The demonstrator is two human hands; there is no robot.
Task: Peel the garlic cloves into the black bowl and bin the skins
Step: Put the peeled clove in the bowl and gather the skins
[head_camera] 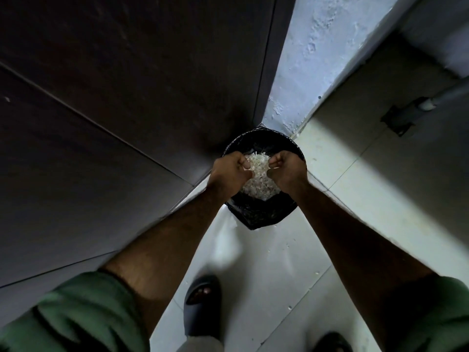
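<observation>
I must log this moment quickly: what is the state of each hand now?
Left hand: curled, gripping garlic skins above the bin.
Right hand: curled, gripping the same skins.

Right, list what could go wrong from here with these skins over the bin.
1. Both hands, left and right, hold one loose heap of garlic skins between them above the bin; light flakes could drift past the rim onto the floor tiles, where white specks already lie.
2. The bin sits tight in the corner by the dark door, so anything spilled behind it may be hard to reach.
3. The black liner looks loosely draped and could slip inward.
</observation>
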